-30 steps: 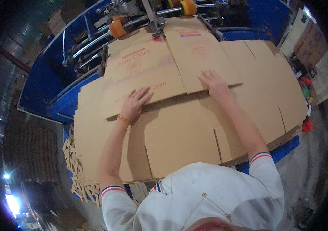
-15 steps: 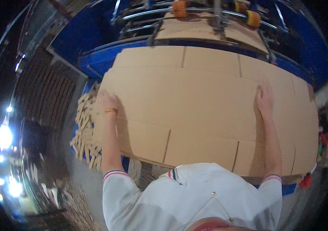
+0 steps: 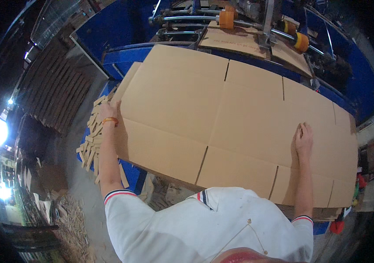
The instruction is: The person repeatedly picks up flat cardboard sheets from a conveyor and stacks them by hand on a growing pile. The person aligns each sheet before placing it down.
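Observation:
A large brown cardboard sheet (image 3: 174,96), creased and slotted along its long sides, lies in front of me on top of other sheets. It sits slightly turned, so the edge of a lower sheet (image 3: 128,79) shows at its far left corner. My left hand (image 3: 109,112), with an orange band at the wrist, is closed on the sheet's left edge. Toward the right, my right hand (image 3: 304,136) rests on the sheet with its fingers curled in. Whatever those fingers may hold is hidden.
Beyond the sheets stands a blue machine (image 3: 128,56) with metal shafts and orange rollers (image 3: 226,19); printed cardboard (image 3: 233,41) lies inside it. Narrow cardboard strips (image 3: 91,147) pile up at the left. More scraps (image 3: 71,219) litter the floor. A red object (image 3: 337,226) is at lower right.
The top sheet has turned relative to the stack, uncovering a lower sheet at left. My left hand has moved onto its left edge; my right hand has curled its fingers. The view has shifted.

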Action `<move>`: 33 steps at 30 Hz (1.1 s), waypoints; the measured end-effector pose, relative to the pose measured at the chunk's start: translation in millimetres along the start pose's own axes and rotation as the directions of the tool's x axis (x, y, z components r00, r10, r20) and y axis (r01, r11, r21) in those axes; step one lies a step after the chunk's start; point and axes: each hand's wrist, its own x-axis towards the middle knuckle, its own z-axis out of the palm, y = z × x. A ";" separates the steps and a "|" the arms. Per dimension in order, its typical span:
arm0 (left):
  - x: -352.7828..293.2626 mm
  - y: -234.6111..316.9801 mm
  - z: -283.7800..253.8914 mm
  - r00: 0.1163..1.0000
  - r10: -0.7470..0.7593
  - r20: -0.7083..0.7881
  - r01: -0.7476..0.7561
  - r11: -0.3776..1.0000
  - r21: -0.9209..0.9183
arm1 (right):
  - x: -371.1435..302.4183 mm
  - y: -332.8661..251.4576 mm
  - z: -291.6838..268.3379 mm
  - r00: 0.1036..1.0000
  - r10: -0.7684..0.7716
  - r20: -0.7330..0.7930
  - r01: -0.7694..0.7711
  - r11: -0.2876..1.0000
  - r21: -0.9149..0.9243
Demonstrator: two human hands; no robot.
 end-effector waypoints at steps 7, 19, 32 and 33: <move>-16.1 22.1 -152.0 0.919 0.317 0.233 -0.179 0.865 -0.469 | -38.6 -12.9 -13.6 1.000 -0.006 0.014 0.005 0.997 0.071; -228.9 -16.4 -107.7 0.813 0.516 0.272 0.018 0.444 -0.896 | -218.9 142.8 -109.3 0.561 0.826 -0.057 -0.820 0.564 0.101; -143.0 24.8 -106.9 0.959 0.264 -0.101 -0.200 0.382 -0.902 | -247.9 85.9 -147.0 0.127 0.984 -0.126 0.184 0.102 0.978; -148.9 30.2 -97.9 0.952 0.287 -0.109 -0.215 0.369 -0.904 | -221.8 37.8 -162.6 0.162 0.964 -0.210 0.212 0.174 0.962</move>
